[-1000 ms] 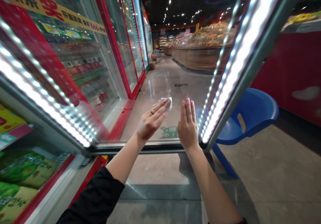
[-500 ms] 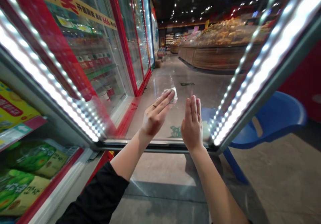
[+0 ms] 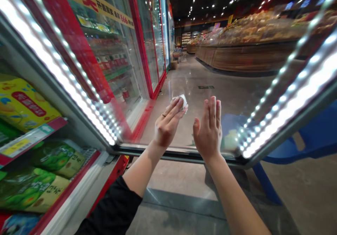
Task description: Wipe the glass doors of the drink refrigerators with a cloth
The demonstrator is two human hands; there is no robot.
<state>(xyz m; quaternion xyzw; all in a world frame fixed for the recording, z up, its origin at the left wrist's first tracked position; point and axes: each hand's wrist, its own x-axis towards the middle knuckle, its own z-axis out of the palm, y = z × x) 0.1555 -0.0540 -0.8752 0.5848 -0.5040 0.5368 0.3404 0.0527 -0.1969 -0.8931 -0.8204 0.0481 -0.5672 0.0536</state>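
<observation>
My left hand, in a black sleeve and with a ring on one finger, presses a crumpled white tissue against the inner face of a glass door. The tissue lies under the fingertips, partly hidden by them. To its right, my right hand is held flat at the same pane with nothing in it. Its fingers point up and its thumb stands apart. Both hands are just above the door's dark bottom rail.
Bright LED strips line the door's sides. Green snack bags and a yellow package fill shelves at left. Behind the door's right edge is a blue chair. Beyond the glass are red-framed coolers and a wooden display counter.
The view has swung left, so the door and shelves sit further right in the picture. My right thumb has spread away from the fingers. The tissue stays under my left fingers.
</observation>
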